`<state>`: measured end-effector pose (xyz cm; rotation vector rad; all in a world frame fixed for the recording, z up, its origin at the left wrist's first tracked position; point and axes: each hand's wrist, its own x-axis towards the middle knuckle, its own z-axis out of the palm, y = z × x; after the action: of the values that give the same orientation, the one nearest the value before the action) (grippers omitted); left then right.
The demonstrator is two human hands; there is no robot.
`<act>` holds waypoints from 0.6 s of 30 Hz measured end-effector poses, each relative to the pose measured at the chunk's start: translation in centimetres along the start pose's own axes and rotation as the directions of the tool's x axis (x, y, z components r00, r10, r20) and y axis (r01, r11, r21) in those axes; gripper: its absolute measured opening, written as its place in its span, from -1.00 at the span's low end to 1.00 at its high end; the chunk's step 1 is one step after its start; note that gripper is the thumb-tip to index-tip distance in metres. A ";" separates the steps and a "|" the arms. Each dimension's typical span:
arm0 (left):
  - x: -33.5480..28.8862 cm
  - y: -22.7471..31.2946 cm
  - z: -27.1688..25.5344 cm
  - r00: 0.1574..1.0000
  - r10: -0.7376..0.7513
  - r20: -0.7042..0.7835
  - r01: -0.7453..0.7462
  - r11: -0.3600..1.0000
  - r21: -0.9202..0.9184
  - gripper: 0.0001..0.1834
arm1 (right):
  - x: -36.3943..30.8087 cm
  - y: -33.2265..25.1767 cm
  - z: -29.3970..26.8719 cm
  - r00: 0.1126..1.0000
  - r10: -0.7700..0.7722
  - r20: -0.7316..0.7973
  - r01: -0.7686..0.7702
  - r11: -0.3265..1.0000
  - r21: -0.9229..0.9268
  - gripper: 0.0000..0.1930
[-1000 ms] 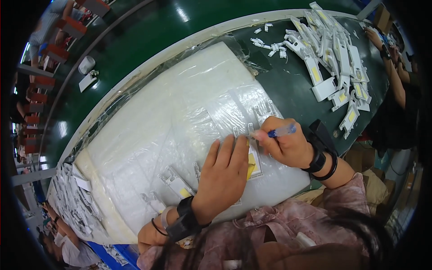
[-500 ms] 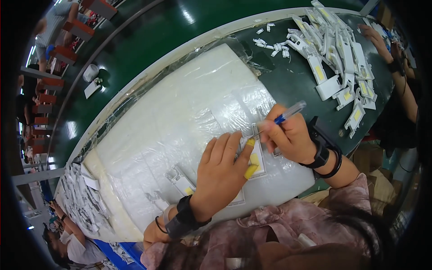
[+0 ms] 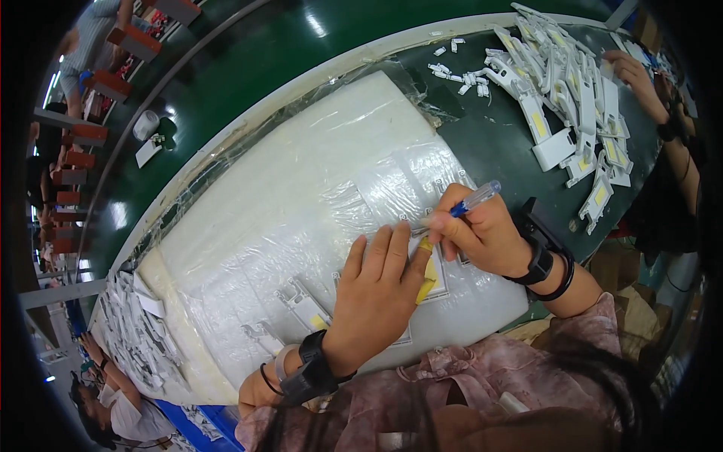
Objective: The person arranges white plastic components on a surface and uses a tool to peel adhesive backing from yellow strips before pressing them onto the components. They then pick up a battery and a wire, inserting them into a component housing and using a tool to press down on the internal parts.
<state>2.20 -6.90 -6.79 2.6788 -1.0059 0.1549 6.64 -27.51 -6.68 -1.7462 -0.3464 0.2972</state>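
Note:
My left hand (image 3: 380, 305) lies flat with fingers stretched and spread, yellow covers on its index finger and thumb. Those two digits rest on a white plastic part with a yellow panel (image 3: 431, 273), partly hidden beneath them. My right hand (image 3: 482, 233) is closed around a small screwdriver (image 3: 476, 199) with a clear and blue handle. Its tip points down at the part's far end, beside my left fingertips, where my fingers hide the contact. Left of my left hand, another white part (image 3: 301, 303) lies on the plastic-wrapped pad (image 3: 301, 166).
Similar white parts form a heap (image 3: 576, 98) at the far right, near small white pieces (image 3: 462, 77). A co-worker's hand (image 3: 636, 79) reaches beside it. More parts are piled (image 3: 135, 331) at the left end. Beyond the table's raised edge is a green surface (image 3: 248, 60).
The screwdriver's handle has tilted lower and shifted slightly left with my right hand. My left hand stays on the part, its thumb a little closer in. The co-worker's hand has moved slightly.

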 end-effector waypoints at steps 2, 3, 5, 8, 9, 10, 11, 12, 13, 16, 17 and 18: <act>0.0 0.1 0.0 1.000 -0.003 0.008 0.003 1.000 -0.006 -0.54 | -0.1 0.1 0.0 1.000 0.008 -0.001 -0.008 1.000 0.029 -0.84; 0.0 0.1 0.0 1.000 -0.004 0.004 0.004 1.000 -0.004 -0.54 | -0.1 0.1 0.0 1.000 0.009 0.001 -0.009 1.000 0.030 -0.84; 0.0 0.2 -0.1 1.000 -0.007 0.001 0.007 1.000 -0.004 -0.54 | -0.2 -0.1 0.0 1.000 -0.003 0.002 0.003 1.000 0.015 -0.85; 0.0 0.3 -0.2 1.000 -0.012 -0.002 0.012 1.000 -0.008 -0.55 | -0.1 -0.1 0.0 1.000 0.014 0.013 -0.014 1.000 0.011 -0.86; 0.0 0.2 -0.1 1.000 -0.008 -0.005 0.008 1.000 -0.002 -0.55 | -0.1 -0.1 0.0 1.000 0.016 0.014 -0.016 1.000 0.012 -0.86; -0.1 0.1 0.0 1.000 -0.004 -0.007 0.004 1.000 0.005 -0.55 | 0.0 -0.1 0.1 1.000 0.008 0.011 -0.008 1.000 0.011 -0.85; -0.1 0.1 0.0 1.000 -0.006 -0.005 0.006 1.000 0.004 -0.55 | 0.1 0.0 0.2 1.000 0.001 0.008 -0.001 1.000 0.010 -0.85; 0.0 0.0 -0.1 1.000 -0.004 0.006 0.004 1.000 0.004 -0.55 | 0.1 0.0 0.2 1.000 0.003 0.007 -0.003 1.000 0.010 -0.85; 0.1 0.0 -0.2 1.000 -0.002 0.018 0.002 1.000 0.003 -0.55 | 0.3 0.2 0.2 0.997 -0.075 0.009 0.075 0.995 -0.061 -0.84; 0.2 -0.1 -0.1 1.000 0.004 0.015 -0.004 1.000 -0.001 -0.54 | 0.6 0.4 0.0 0.988 -0.153 0.020 0.154 0.982 -0.105 -0.83; 0.3 -0.2 -0.1 1.000 0.006 0.015 -0.006 1.000 0.000 -0.54 | 0.7 0.3 0.0 0.988 -0.155 0.021 0.156 0.985 -0.080 -0.83; 0.3 -0.1 -0.2 1.000 0.008 0.009 -0.008 1.000 -0.005 -0.54 | 0.6 0.2 0.0 0.987 -0.160 0.020 0.161 0.984 -0.078 -0.83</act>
<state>2.50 -6.91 -6.54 2.6739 -1.0181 0.1418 7.24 -27.30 -6.93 -1.7826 -0.5122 0.1811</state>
